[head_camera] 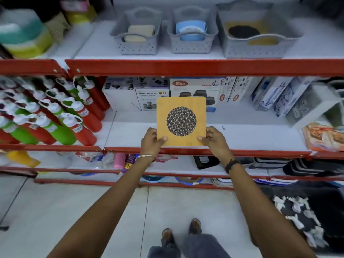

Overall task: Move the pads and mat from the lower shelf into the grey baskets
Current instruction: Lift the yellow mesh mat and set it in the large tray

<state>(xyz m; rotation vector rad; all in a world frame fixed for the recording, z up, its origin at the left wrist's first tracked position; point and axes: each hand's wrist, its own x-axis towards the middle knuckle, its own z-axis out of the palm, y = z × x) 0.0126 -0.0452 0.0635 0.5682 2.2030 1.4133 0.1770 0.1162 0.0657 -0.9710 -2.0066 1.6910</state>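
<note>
A square yellow mat (181, 107) with a dark woven circle in its middle is held upright in front of the lower shelf (242, 135). My left hand (151, 140) grips its bottom left corner and my right hand (216, 139) grips its bottom right corner. On the upper shelf stand three grey baskets: the left basket (136, 47) holds beige pads, the middle basket (191, 46) holds blue pads, and the large right basket (258, 49) holds a similar yellow mat with a dark circle.
Red and green squeeze bottles (61, 116) fill the shelf to the left. White product boxes (197, 90) line the back of the lower shelf, with more boxes (279, 95) and a packet (323, 136) at the right. Red shelf rails (186, 67) edge each level.
</note>
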